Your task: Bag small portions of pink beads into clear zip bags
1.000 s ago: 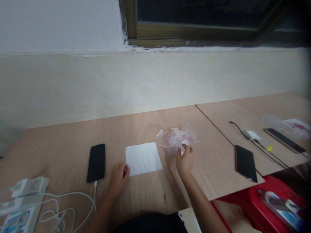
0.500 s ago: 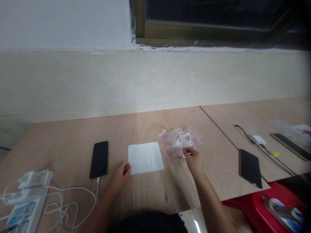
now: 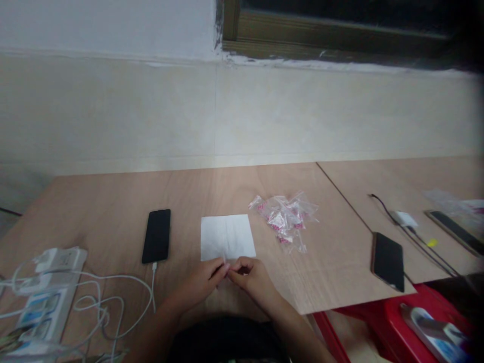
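Nearside of the paper (image 3: 227, 235), left hand (image 3: 204, 280) and right hand (image 3: 256, 278) together, fingertips meeting, right now back from bags (image 3: 283, 218) right of paper; likely two-handed work, cannot tell what's gripped

1. room (image 3: 132, 108), indoor, plain: is hosting tabletop work; whether home, office or workshop is not showing.
2. wooden table (image 3: 113, 201), seamed: is running along the wall (image 3: 302, 116).
3. wall: is wearing white paint (image 3: 113, 30) above, pale cladding (image 3: 159, 131) below.
4. window (image 3: 340, 38), brown-framed: is bordering chipped paint (image 3: 245, 60).
5. power strip (image 3: 56, 317), white: is carrying plugs (image 3: 56, 259) and cables.
6. black phone (image 3: 157, 236), cabled: is lying on the table.
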`<action>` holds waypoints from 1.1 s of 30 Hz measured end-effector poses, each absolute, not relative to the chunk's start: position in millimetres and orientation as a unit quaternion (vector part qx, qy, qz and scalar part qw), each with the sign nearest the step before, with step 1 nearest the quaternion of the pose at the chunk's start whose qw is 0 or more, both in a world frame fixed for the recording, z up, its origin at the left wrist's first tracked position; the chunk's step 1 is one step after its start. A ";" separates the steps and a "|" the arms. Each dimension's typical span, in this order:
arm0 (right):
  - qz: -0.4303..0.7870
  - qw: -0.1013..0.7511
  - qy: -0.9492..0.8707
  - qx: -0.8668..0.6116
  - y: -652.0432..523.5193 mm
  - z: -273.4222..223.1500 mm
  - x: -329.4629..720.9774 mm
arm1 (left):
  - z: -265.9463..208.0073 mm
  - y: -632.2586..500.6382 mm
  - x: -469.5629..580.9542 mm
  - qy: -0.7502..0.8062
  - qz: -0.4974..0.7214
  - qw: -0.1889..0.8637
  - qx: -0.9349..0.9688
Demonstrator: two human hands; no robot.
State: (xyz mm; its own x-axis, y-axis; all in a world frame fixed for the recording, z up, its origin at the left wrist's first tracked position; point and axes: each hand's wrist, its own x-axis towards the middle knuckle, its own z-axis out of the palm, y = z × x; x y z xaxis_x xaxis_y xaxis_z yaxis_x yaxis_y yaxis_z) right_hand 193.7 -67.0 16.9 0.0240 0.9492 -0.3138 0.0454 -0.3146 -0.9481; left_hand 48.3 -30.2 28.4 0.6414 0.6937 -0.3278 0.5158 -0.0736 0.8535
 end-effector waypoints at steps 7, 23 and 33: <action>0.700 0.379 -0.282 -0.535 -62.9 17.4 193.1 | 33.4 -27.6 41.6 0.401 0.060 0.572 0.713; 0.743 0.238 -0.418 -0.465 -60.1 26.6 205.9 | 35.7 -18.8 36.6 0.325 0.037 0.488 0.810; 0.700 0.307 -0.420 -0.489 -54.0 24.5 199.2 | 40.2 -17.2 37.2 0.333 0.053 0.497 0.799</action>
